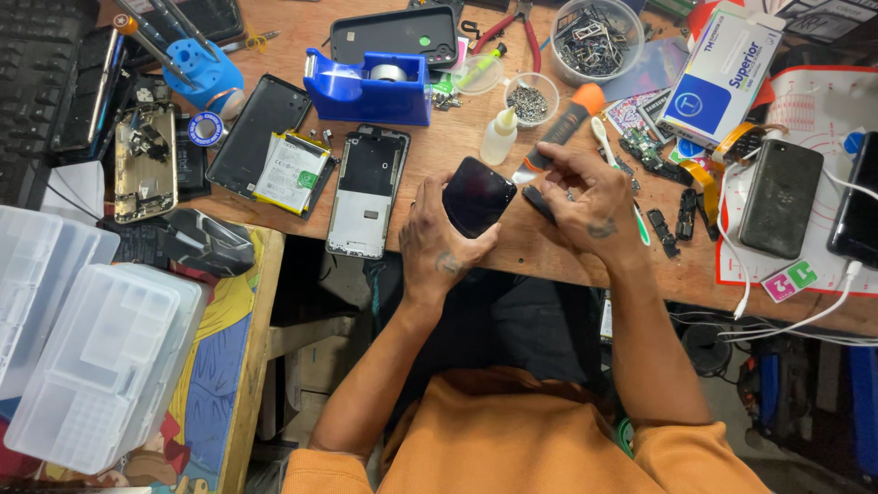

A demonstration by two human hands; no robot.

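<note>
Glossy black phone panel (477,195) — rounded corners — pinched upright in the left hand (439,240).

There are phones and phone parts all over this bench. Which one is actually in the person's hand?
The small dark phone, gripped by the left hand at the bench's front edge. The open frame and the black phone lie untouched.

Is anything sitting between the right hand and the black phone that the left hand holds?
Nothing visible. The left hand holds the black phone, and the right hand, gripping a small dark part, sits right beside it with only bare wooden bench showing between.
</note>
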